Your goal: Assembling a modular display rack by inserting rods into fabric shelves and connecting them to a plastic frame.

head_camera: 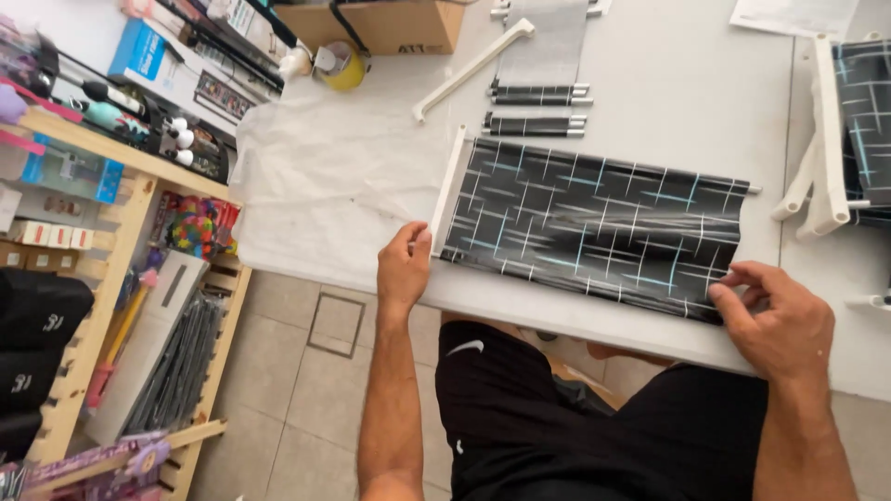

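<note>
Now, on your far left the wooden shelf [102, 278] is cut off by the frame, and its small goods are too blurred to tell apart. Your left hand [405, 269] has thumb and fingers pinched on the white end bar [447, 190], at its near end by the table's [668, 83] front edge. From that bar the black sheet [594, 227] runs rightward: glossy, crossed with thin white and pale blue lines, lying flat near the table's front edge. Its long axis goes left to right, dipping slightly toward you at the right end. Your right hand [775, 320] covers the sheet's near right corner, fingertips curled and pressing on it; whether they pinch the edge, you cannot tell. At far right, a similar patterned piece [863, 102] is cropped off.
</note>
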